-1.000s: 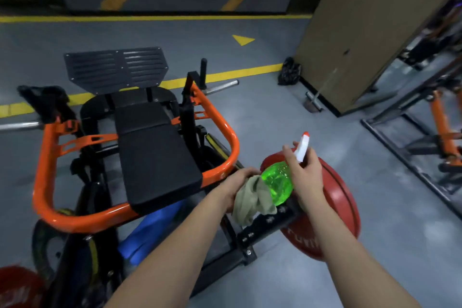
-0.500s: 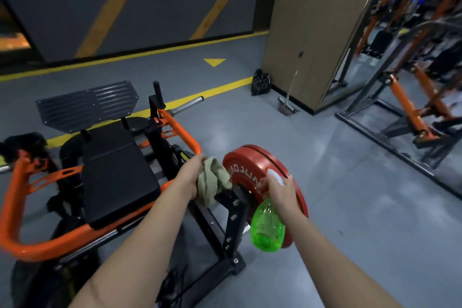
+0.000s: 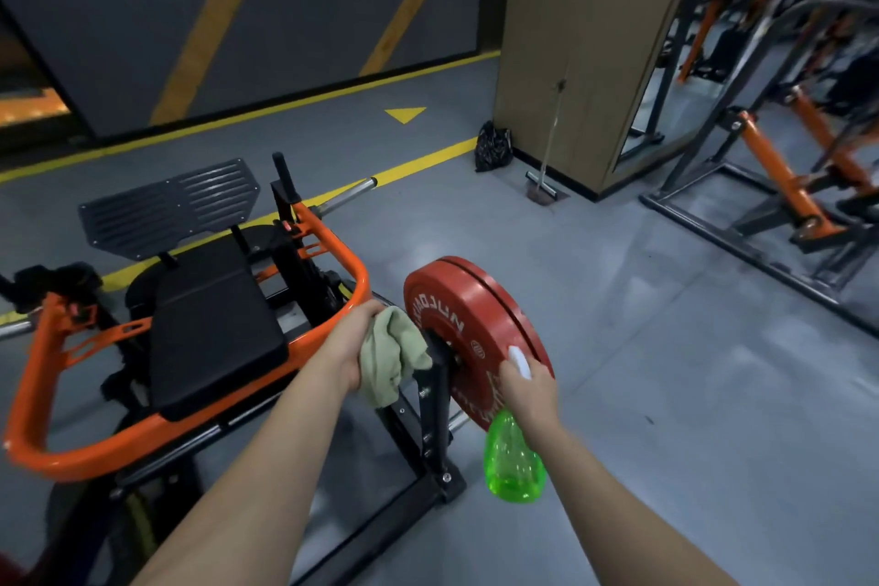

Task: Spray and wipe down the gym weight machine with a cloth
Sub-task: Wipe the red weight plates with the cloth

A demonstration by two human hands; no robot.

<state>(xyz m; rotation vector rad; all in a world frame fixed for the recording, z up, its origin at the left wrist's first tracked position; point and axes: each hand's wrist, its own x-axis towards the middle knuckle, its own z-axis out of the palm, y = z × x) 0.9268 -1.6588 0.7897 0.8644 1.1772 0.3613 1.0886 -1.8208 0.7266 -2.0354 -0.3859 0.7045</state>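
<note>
**Weight machine (image 3: pixel 214 338) low on my left, cloth (image 3: pixel 392 357) in one hand, spray bottle (image 3: pixel 513 462) in the other**

Grey gym floor (image 3: pixel 642 347) filled most of what I saw, crossed by a yellow line (image 3: pixel 418 162) that ran behind the machine. The machine stood on that floor in front of me and to my left. Its orange frame (image 3: pixel 347 262) curved round a black seat pad (image 3: pixel 190 300), and a slotted black footplate (image 3: pixel 166 205) sat tilted at the far end. A tall tan panel (image 3: pixel 580 38) rose beyond it on the right. Further right stood another rig (image 3: pixel 785 176) of grey and orange bars.

A pair of red weight plates (image 3: pixel 475 314) hung on the machine's near right side, on a peg carried by a black upright (image 3: pixel 435 400). Both my forearms reached in from the bottom edge toward them.

My left hand (image 3: pixel 354 347) was at the corner of the orange frame, its fingers closed round the bunched, pale green cloth. The cloth hung down and lay against the black upright, just beside the plates. I could not tell whether it touched them.

My right hand (image 3: pixel 528 390) was in front of the plates' face, its fingers wrapped round the neck of the spray bottle. The clear green body hung below my wrist. The white spray head (image 3: pixel 519 359) stuck out above my knuckles, close to the red surface.

A black bag (image 3: pixel 494 145) sat on the floor at the foot of the tan panel, and a long-handled floor tool (image 3: pixel 542 190) leaned there beside it.
</note>
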